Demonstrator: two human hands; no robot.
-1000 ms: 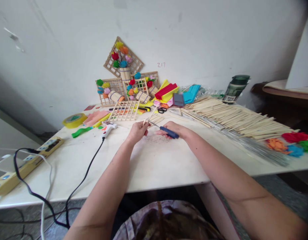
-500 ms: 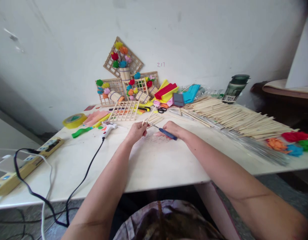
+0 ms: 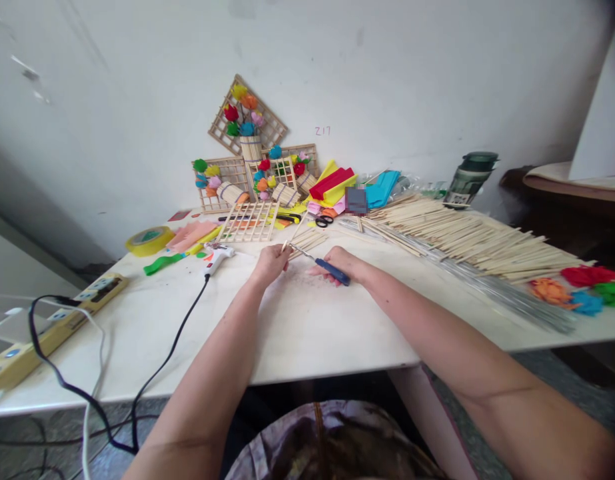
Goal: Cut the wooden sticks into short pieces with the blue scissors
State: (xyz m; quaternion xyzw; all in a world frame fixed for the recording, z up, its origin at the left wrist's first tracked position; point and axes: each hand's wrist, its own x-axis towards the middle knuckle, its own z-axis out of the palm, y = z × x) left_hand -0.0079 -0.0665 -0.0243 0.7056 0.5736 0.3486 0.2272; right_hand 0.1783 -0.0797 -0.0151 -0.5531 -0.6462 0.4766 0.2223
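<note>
My left hand is closed around a thin wooden stick, whose pale end pokes up past the fingers. My right hand grips the blue handle of a hand tool with a narrow metal shaft. That shaft points left and its tip meets the stick at my left fingers; the exact kind of tool is too small to tell. Several short cut sticks lie on the table just beyond the hands. Fine crumbs or dust are scattered below the tool.
A stick lattice, black scissors and a glue gun with a cord lie around the hands. Long sticks and wires cover the right. Flower-decorated lattices lean on the wall. A power strip sits left.
The tool's handle has shifted slightly left and down in my right hand, and its shaft tip has moved left toward my left fingers. My left hand has barely moved.
</note>
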